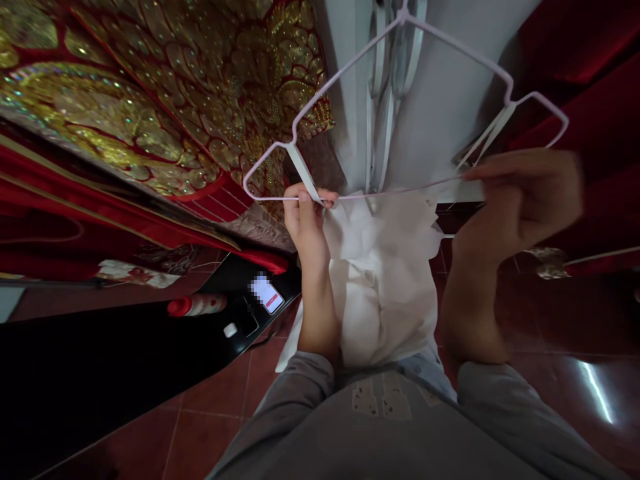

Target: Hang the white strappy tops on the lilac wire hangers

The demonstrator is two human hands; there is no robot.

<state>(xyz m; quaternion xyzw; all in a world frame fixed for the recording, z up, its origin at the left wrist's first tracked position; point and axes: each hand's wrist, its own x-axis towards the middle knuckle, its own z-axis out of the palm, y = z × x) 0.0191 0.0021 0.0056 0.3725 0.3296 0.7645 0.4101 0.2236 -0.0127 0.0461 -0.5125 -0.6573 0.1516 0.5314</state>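
Note:
A pale pink clothes hanger [403, 19] is spread out in front of me. White straps [303, 170] loop over the notches on both its sides. Below its bottom bar hangs a cream-white garment [385, 287], loosely creased. My left hand [307, 217] is closed, pinching the left strap where it meets the bottom bar. On the other side, my right hand [535, 193], slightly blurred, has its fingertips pinched together at the lower end of the right strap, beside the bar. Whether those fingertips also grip the bar cannot be made out.
Red garments with gold sequins [270, 73] hang at the left, dark red cloth [600, 87] at the right. More white hangers [375, 133] hang behind. A black table [125, 360] at lower left bears a phone [271, 300], a red-capped bottle [200, 305] and a small white case [230, 330].

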